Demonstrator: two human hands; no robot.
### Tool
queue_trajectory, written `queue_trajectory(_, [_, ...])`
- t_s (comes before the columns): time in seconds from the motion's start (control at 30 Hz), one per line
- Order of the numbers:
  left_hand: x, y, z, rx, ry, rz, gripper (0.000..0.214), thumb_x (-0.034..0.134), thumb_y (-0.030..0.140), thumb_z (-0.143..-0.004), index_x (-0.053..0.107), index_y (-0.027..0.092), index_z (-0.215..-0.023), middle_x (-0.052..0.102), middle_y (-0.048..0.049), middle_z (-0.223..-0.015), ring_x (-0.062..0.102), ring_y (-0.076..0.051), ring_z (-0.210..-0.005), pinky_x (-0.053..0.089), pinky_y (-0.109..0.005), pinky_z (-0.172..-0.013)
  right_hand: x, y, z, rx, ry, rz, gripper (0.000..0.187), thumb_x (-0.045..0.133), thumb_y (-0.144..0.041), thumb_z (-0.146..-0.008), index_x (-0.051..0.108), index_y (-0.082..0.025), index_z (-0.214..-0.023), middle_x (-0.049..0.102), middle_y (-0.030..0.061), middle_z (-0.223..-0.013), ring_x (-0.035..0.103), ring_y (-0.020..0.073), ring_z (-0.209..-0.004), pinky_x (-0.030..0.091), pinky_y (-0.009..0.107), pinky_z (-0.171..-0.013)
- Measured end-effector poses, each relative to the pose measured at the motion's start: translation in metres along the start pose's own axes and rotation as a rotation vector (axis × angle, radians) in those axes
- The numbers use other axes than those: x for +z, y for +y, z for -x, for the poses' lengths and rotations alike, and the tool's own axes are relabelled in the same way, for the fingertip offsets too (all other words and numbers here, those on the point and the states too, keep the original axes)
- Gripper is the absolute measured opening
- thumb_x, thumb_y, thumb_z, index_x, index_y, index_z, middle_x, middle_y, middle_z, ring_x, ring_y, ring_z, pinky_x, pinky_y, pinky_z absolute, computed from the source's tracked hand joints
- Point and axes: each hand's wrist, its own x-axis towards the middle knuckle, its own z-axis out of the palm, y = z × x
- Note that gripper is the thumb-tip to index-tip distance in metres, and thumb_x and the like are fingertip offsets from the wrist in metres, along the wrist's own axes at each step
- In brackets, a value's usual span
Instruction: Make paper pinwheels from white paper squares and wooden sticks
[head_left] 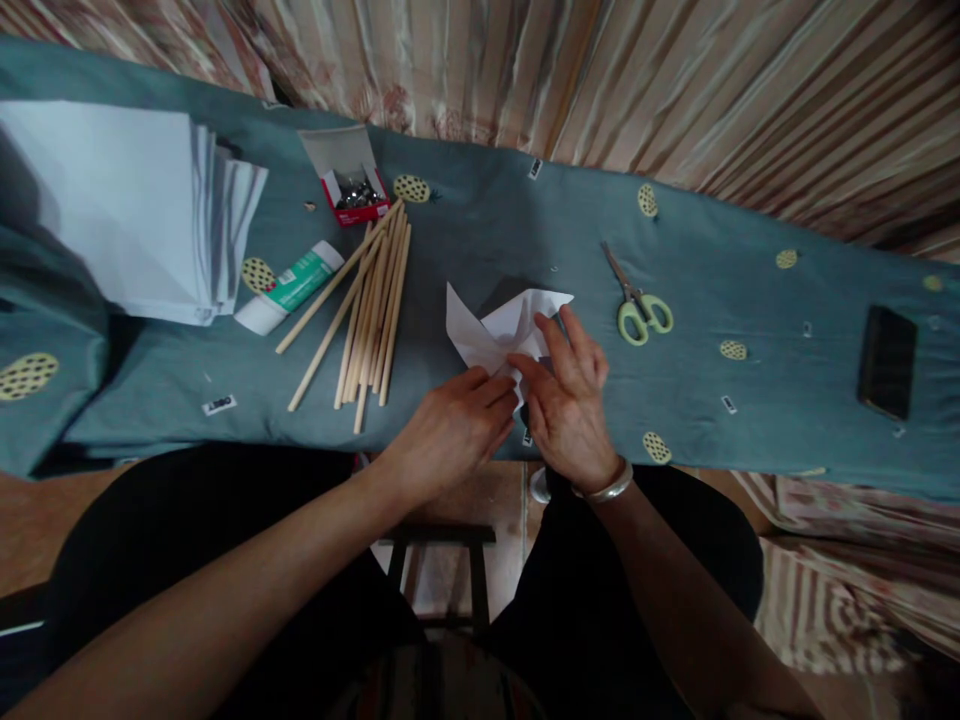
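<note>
A white paper pinwheel [469, 335], with pointed corners and curled folds, lies at the front middle of the cloth-covered table. At its lower left edge, my left hand [461, 425] is closed, its curled fingers gripping the paper. My right hand [566, 400] comes in from the right, thumb pressed near the pinwheel's centre and fingers bent over its right side. The spot where both hands meet hides part of the paper. Green-handled scissors [637, 305] rest with blades together just right of my right hand. Several wooden sticks [375, 310] lie in a loose pile to the left.
A small red-and-white box [360, 208] of shiny metal pins stands open behind the sticks. Beside them lies a green-and-white tube [296, 285]. White paper sheets [112, 210] are stacked at the far left; a dark phone [887, 360] is at the far right. A curtain [480, 70] hangs behind the table.
</note>
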Motion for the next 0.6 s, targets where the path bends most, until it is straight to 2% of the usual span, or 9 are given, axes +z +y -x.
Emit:
queue_trajectory(0.13, [0.001, 0.000, 0.000, -0.006, 0.023, 0.038, 0.018, 0.051, 0.017, -0.094, 0.065, 0.010, -0.104, 0.069, -0.0107, -0.107, 0.060, -0.023, -0.092, 0.055, -0.036, -0.082, -0.006, -0.003, -0.002, -0.002, -0.067, 0.005, 0.033, 0.043, -0.015, -0.092, 0.063, -0.013, -0.118, 0.040, 0.0176, -0.153, 0.019, 0.0355, -0.150, 0.026, 0.056, -0.114])
queue_trajectory(0.27, [0.000, -0.001, 0.000, -0.011, 0.045, 0.055, 0.020, 0.046, 0.018, -0.096, 0.065, 0.011, -0.103, 0.070, -0.0099, -0.106, 0.061, -0.022, -0.092, 0.056, -0.036, -0.083, -0.017, -0.001, -0.006, -0.006, -0.144, -0.047, 0.037, 0.047, -0.016, -0.087, 0.062, -0.013, -0.121, 0.037, 0.0169, -0.155, 0.018, 0.0372, -0.150, 0.025, 0.057, -0.114])
queue_trajectory(0.4, [-0.001, -0.003, 0.000, -0.007, 0.065, 0.075, 0.020, 0.049, 0.018, -0.095, 0.066, 0.011, -0.103, 0.071, -0.0102, -0.105, 0.062, -0.023, -0.093, 0.056, -0.037, -0.083, -0.024, 0.003, -0.007, -0.018, -0.221, -0.087, 0.046, 0.051, -0.018, -0.081, 0.058, -0.014, -0.126, 0.032, 0.0156, -0.158, 0.017, 0.0377, -0.150, 0.025, 0.059, -0.114])
queue_trajectory(0.6, [0.000, -0.006, 0.002, -0.039, 0.156, 0.200, 0.021, 0.050, 0.021, -0.095, 0.067, 0.011, -0.103, 0.073, -0.0110, -0.101, 0.065, -0.024, -0.092, 0.057, -0.039, -0.083, -0.015, 0.006, -0.004, -0.018, -0.153, -0.054, 0.044, 0.050, -0.012, -0.082, 0.058, -0.019, -0.125, 0.035, 0.0121, -0.158, 0.019, 0.0339, -0.151, 0.025, 0.055, -0.116])
